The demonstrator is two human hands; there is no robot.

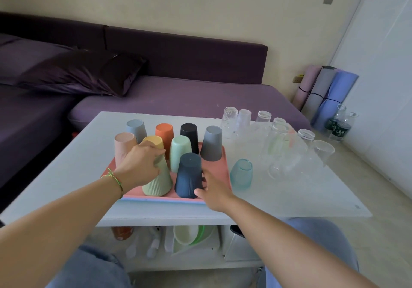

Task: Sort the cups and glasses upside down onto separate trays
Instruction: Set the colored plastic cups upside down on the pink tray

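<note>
Several coloured plastic cups stand upside down on a pink tray (225,165) on the white table. My left hand (140,165) grips the top of the light green ribbed cup (158,183) at the tray's front. My right hand (214,189) rests against the lower right side of the dark blue cup (189,176) beside it, fingers spread. To the right, several clear glasses (281,149) stand upside down on a transparent tray (316,189). A teal tinted glass (241,174) stands at that tray's left edge.
The white table (66,176) has a lower shelf holding bottles and green bowls (191,236). A purple sofa (178,96) with a dark cushion is behind it. Rolled mats (325,93) and water bottles (338,125) stand on the floor at the right.
</note>
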